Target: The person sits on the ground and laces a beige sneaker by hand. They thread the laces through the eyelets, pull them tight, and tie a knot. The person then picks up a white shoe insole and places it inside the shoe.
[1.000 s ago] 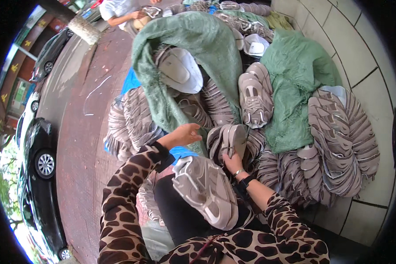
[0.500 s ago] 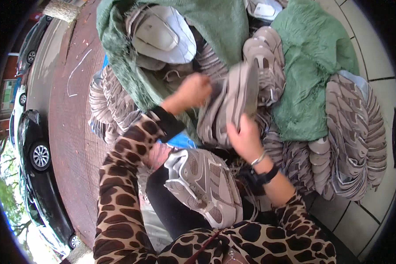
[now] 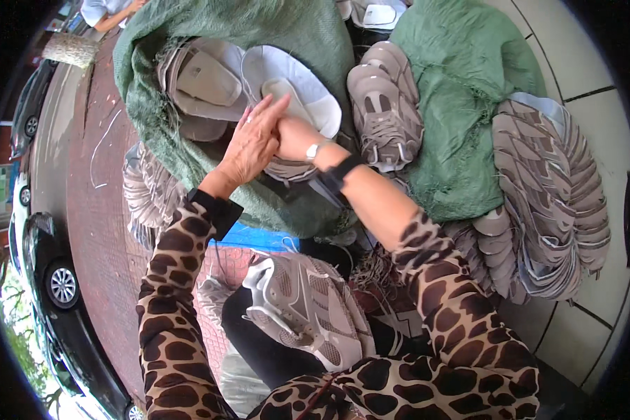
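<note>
My left hand (image 3: 248, 143) is over a green woven sack (image 3: 140, 56), its fingers stretched out and crossing my right hand (image 3: 297, 138). The right hand's fingers are hidden behind the left one. Both hands are against a taupe shoe upper (image 3: 294, 171) with a pale sole side (image 3: 315, 91) facing up, lying in the sack's mouth. Beside it lies another pale-bottomed shoe upper (image 3: 206, 80). A taupe and white shoe upper (image 3: 315, 301) with mesh panels rests on my lap.
Stacked taupe shoe uppers (image 3: 385, 105) lie right of the sack, by more green sacking (image 3: 462, 105). Several nested uppers (image 3: 546, 189) sit on the tiles (image 3: 588, 133). Left are bundled uppers (image 3: 147, 196), brick paving (image 3: 98, 245) and a parked black car (image 3: 70, 322).
Both hands have moved up and left to the sack, coming together. The taupe upper has gone from mid-view into the sack's mouth, pale side up. A person appears at upper left.
</note>
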Tool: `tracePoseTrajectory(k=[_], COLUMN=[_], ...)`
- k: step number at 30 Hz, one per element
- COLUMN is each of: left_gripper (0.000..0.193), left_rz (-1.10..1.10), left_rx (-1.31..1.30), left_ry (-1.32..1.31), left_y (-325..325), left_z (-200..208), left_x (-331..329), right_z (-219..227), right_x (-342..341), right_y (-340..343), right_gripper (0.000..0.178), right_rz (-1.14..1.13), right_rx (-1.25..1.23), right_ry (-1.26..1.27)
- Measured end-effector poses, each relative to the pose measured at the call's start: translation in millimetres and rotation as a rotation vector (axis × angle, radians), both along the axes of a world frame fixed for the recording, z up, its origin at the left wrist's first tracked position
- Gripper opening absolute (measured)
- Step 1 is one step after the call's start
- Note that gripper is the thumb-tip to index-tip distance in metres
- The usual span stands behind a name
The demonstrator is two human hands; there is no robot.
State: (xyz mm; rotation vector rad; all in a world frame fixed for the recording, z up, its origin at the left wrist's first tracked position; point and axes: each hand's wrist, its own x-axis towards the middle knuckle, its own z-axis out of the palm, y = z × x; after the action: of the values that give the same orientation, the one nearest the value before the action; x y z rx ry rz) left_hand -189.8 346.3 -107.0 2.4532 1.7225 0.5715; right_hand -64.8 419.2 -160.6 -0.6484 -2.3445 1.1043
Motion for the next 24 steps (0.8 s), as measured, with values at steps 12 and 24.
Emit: tracePoseTrajectory(k=[12, 24], left_gripper=[0.052, 0.05], left_rz=[0.048, 0.096], left_rx=[-0.077, -0.107], left_ry=[0.088, 0.097], left_y=[17, 14], left_z=[-28, -34], left_x=[5, 3], right_z=[-44, -61], right_x=[213, 212], right_y=[153, 46], right_gripper=[0.133, 0.062], right_rz=[-0.702, -0.625], right_rx=[-0.469, -0.339], right_ry=[-0.197, -0.051])
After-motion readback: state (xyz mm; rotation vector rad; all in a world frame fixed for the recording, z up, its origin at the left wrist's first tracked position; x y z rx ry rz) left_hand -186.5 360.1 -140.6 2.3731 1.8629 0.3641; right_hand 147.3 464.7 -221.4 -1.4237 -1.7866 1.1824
